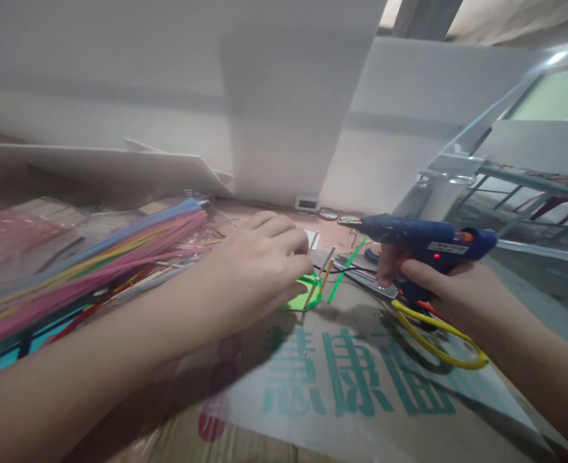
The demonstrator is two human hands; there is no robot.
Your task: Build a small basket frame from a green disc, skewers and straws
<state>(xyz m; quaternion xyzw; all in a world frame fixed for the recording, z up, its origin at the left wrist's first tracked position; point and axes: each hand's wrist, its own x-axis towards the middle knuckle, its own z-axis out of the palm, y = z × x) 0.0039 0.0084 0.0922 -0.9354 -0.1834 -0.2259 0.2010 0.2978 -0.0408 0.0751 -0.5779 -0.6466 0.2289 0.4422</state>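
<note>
One printed sheet (pixel 245 392) covers the near work area, probably to shield the surface beneath; the bundle of coloured stems (pixel 158 241) lies to the left, seemingly for easy reach; the blue glue gun (pixel 409 238), its red light lit, is gripped around the handle by the right hand (pixel 457 286), the nozzle pointing left and well apart from the other fingers, likely to keep heat off them; the left hand (pixel 269 263) curls over the green piece (pixel 297 297), perhaps to steady it, though whether its fingers close on anything cannot be told; the yellow loop (pixel 479 361) is below the gun; the green piece sits near the sheet's far part, partly hidden; beside it, the thin green stick (pixel 348 270) slants upward.
</note>
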